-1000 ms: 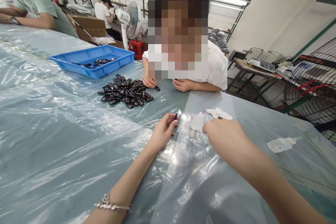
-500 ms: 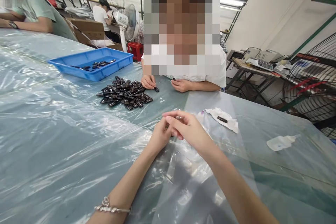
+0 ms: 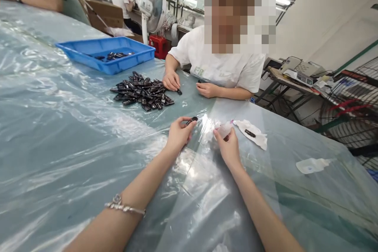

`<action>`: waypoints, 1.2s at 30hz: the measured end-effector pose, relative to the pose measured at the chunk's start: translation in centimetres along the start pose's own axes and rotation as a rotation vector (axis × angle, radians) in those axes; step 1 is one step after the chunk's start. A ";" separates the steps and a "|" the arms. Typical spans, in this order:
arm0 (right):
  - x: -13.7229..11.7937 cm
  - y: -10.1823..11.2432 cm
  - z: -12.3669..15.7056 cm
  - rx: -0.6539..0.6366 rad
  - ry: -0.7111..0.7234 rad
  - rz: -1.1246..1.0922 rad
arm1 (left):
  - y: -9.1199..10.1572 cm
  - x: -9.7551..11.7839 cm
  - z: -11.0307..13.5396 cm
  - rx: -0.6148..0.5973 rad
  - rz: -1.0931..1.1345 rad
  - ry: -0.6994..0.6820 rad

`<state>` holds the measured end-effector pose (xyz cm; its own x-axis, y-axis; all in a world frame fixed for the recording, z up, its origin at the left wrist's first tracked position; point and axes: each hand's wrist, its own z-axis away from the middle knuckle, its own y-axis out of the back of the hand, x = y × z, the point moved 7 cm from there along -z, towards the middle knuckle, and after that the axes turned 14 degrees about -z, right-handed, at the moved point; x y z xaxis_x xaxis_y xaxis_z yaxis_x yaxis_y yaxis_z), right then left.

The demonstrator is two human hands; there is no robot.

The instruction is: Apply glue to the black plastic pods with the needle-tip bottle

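Observation:
My left hand [image 3: 179, 136] is closed round a small black oblong piece [image 3: 191, 121], which sticks out past the thumb and forefinger. Just to its right, my right hand [image 3: 228, 147] has its fingers around a small translucent bottle [image 3: 225, 129] with a purplish tip. Part of that bottle is hidden by the fingers. Beside it lies a crumpled white cloth or tissue [image 3: 260, 138] with another black piece [image 3: 250, 133] on top. Beyond my left hand is a heap of similar black pieces [image 3: 141, 90].
A blue tray [image 3: 115, 69] holding more black pieces stands behind the heap. Across the plastic-covered table [image 3: 88, 157] a co-worker [image 3: 218, 67] handles a black piece. A white squeeze bottle [image 3: 311, 165] lies at the right. Farther back is a standing fan [image 3: 156, 10].
My hands, together before, have come apart. The left now shows the black piece, and the right has moved right and taken hold of the translucent bottle. The camera view has shifted.

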<state>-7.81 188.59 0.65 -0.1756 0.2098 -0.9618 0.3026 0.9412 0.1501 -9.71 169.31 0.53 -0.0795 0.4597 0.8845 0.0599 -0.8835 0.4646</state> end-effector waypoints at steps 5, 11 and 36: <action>0.3 1.1 0.3 0.072 0.055 0.168 | -0.8 1.7 -3.4 0.147 -0.187 0.007; 0.6 1.6 -1.3 0.150 0.067 0.310 | 0.0 2.3 -4.3 0.278 -0.419 -0.052; -1.6 3.8 12.6 -0.255 0.346 0.700 | -1.6 3.8 1.3 0.246 0.028 0.029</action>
<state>5.45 188.53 -0.07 -0.3163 0.8015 -0.5074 0.2345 0.5844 0.7768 -8.79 172.56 3.16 -0.1026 0.4293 0.8973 0.3028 -0.8458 0.4392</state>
